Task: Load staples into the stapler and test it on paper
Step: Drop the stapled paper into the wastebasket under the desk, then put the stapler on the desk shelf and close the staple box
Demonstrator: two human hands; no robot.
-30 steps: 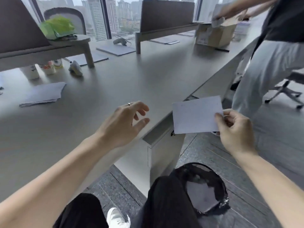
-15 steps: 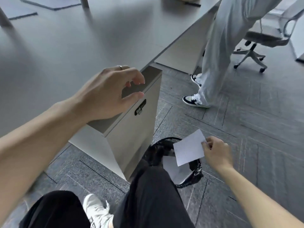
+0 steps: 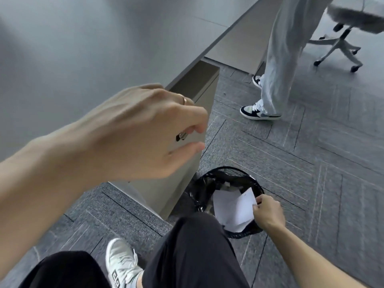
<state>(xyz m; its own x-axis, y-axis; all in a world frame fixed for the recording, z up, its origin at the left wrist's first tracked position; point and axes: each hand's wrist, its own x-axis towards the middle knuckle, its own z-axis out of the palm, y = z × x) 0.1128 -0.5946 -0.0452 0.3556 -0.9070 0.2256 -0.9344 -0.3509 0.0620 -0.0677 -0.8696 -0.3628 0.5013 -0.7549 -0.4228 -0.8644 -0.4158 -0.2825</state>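
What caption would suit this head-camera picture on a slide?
Right hand lowers a sheet of paper into the black mesh bin; left hand hangs empty above.

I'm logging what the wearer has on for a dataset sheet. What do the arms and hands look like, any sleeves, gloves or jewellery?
Both forearms are bare, with no sleeves, gloves or watch in view. The left hand wears a thin gold-coloured ring on one finger. The right hand shows no ring or other marking.

Bin [image 3: 224, 173] on floor right of cabinet [image 3: 187, 183].
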